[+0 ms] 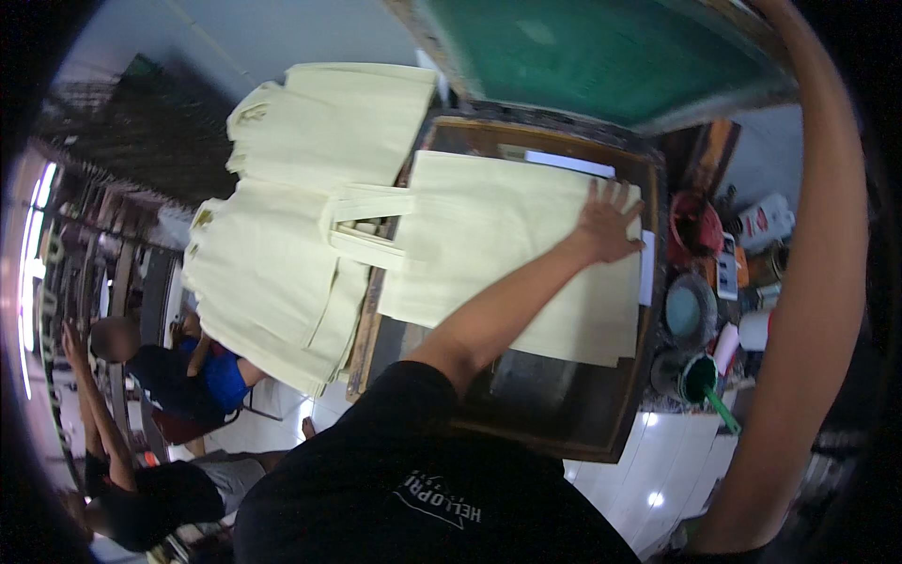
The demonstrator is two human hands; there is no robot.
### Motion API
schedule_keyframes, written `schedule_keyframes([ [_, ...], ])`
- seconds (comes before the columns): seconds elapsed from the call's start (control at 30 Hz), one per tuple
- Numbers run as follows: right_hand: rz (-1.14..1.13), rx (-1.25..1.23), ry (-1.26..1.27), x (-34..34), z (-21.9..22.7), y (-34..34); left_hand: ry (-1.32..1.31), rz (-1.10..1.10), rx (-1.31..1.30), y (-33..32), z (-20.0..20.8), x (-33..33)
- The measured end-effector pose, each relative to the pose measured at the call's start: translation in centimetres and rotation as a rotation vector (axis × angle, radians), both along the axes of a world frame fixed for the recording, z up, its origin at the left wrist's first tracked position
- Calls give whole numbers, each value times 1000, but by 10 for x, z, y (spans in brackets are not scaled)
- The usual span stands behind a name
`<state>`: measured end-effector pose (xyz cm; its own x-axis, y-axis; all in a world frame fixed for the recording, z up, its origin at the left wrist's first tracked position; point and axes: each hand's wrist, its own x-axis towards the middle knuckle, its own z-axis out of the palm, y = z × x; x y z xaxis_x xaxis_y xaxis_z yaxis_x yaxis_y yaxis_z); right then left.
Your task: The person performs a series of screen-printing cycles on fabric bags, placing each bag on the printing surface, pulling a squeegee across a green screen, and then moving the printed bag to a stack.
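My left hand (pixel 609 224) lies flat with spread fingers on the upper right part of a cream fabric tote bag (pixel 489 240). The bag is laid out on a dark, wood-rimmed board (pixel 536 399), its two handles (pixel 371 202) pointing left. My right arm reaches up along the right side to the edge of a raised screen-printing frame (pixel 611 56) with green mesh. Only a bit of my right hand (pixel 775 7) shows at the top rim, by the frame's corner; its fingers are hidden. White strips (pixel 570 164) sit along the bag's top and right edges.
Stacks of cream bags (pixel 272 263) lie left of the board. On the right stand a red tub (pixel 693 226), a grey bowl (pixel 692 310), a pot of green paint (pixel 695 376) with a green-handled tool, and bottles (pixel 766 221). Two people (pixel 178 376) are at the lower left.
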<state>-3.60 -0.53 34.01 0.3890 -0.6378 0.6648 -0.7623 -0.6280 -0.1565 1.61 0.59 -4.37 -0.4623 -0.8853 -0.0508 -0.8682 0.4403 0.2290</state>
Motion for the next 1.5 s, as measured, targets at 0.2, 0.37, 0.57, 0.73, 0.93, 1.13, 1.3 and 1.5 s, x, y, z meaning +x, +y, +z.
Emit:
schedule_keyframes([
  [0.2,-8,11,-2,14,3,-4,25,-63,-2,-4,-3,14],
  [0.37,42,-177,4,16,-17,-13,49,-17,-10,-2,-14,30],
  [0.57,64,-31,187,2,12,-55,28,165,87,5,7,12],
  [0.73,53,-294,410,1,11,-77,6,173,80,9,7,11],
  [0.93,19,-543,689,4,9,-89,7,224,128,6,9,8],
  [1.13,-53,-397,656,6,10,-75,-7,380,245,16,26,-4],
  [1.3,-49,-134,379,7,11,-53,1,392,271,14,28,-6],
  [1.5,24,-188,368,6,8,-56,-10,401,288,13,27,-9],
])
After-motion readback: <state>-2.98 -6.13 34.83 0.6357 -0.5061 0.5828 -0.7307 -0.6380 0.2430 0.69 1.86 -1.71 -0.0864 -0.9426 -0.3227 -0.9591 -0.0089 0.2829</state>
